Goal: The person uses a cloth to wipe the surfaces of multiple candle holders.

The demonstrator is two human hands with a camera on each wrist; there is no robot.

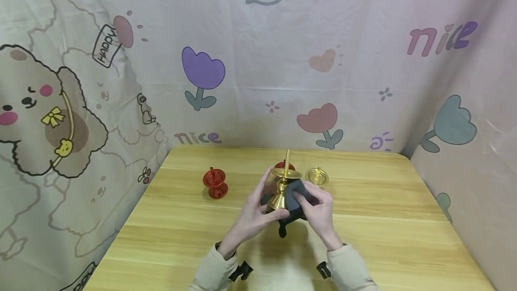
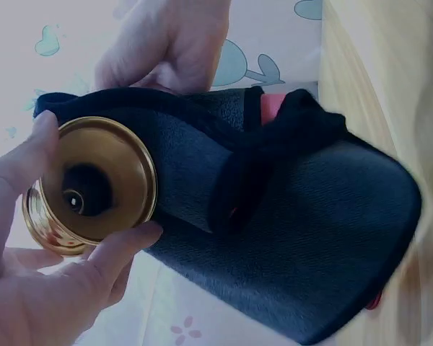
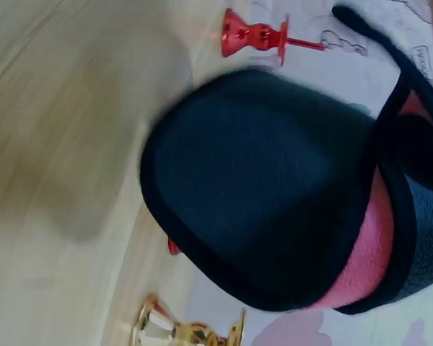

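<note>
My left hand point(image 1: 264, 201) grips a gold candlestick holder point(image 1: 281, 190) by its flared base, upright above the table. In the left wrist view its fingers point(image 2: 123, 245) curl round the hollow underside of the gold base point(image 2: 94, 184). My right hand point(image 1: 314, 202) holds a dark cloth pad point(image 1: 298, 192) with black edging against the holder's stem. The pad point(image 2: 310, 238) shows a pink lining point(image 3: 361, 267) in the right wrist view, where it fills most of the frame point(image 3: 274, 180).
On the wooden table point(image 1: 383, 219), a red candlestick holder point(image 1: 215, 183) stands at the left. A second red one point(image 1: 281, 165) shows behind the hands and another gold holder point(image 1: 317, 177) stands to the right. Printed fabric walls point(image 1: 258, 57) enclose the table.
</note>
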